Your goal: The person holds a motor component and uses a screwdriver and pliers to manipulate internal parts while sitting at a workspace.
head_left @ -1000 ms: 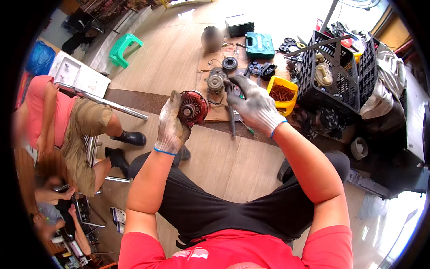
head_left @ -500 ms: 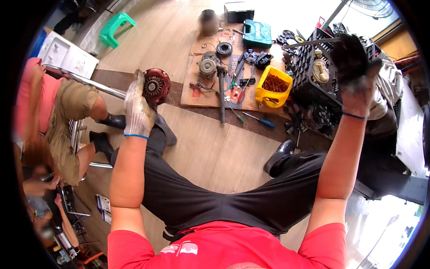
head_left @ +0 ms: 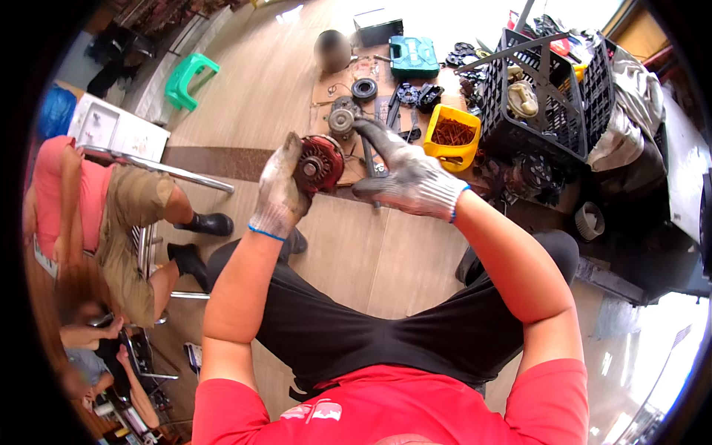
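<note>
- Left hand [head_left: 283, 191], in white knit glove with grey-stained palm: fingers and thumb clamped on red round motor part with finned metal core [head_left: 320, 165].
- Red part: held up above floor, left of right hand.
- Right hand [head_left: 412, 175], same glove type: thumb and fingers spread, near the part.
- Beyond, on brown cardboard sheet [head_left: 324, 95]: black ring [head_left: 364, 89], teal plastic case [head_left: 414, 57], yellow plastic container [head_left: 469, 153] with rusty screws.

My left hand [head_left: 279, 196] and right hand [head_left: 413, 178] wear grey-smudged, blue-edged white gloves [head_left: 437, 189]; the round part [head_left: 322, 164] in my left is dark red; beyond my right, a yellow container [head_left: 458, 114], rust-brown pieces [head_left: 451, 133], a teal case [head_left: 414, 58].
</note>
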A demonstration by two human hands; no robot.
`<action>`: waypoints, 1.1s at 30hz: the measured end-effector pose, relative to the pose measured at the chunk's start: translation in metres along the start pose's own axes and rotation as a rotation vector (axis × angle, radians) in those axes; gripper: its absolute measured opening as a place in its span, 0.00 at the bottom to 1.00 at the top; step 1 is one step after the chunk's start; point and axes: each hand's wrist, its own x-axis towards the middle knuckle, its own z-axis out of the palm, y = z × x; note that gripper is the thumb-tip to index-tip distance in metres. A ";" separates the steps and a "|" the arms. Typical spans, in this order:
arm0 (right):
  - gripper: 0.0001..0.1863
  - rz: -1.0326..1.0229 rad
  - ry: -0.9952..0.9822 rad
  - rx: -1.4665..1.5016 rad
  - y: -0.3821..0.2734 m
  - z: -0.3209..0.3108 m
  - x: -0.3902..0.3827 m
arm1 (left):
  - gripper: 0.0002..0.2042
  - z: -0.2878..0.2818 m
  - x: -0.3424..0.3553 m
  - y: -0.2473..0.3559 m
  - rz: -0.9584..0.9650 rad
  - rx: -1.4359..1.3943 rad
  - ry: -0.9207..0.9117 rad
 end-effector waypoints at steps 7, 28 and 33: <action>0.19 0.180 -0.289 0.507 0.011 0.019 0.006 | 0.25 0.018 0.002 -0.005 -0.042 -0.010 -0.174; 0.11 -0.314 0.074 -0.483 0.017 -0.013 -0.011 | 0.24 -0.003 0.023 0.018 0.069 0.008 0.400; 0.08 -0.226 -0.024 -0.598 0.045 0.017 -0.018 | 0.32 -0.016 0.024 0.052 0.118 -0.318 0.326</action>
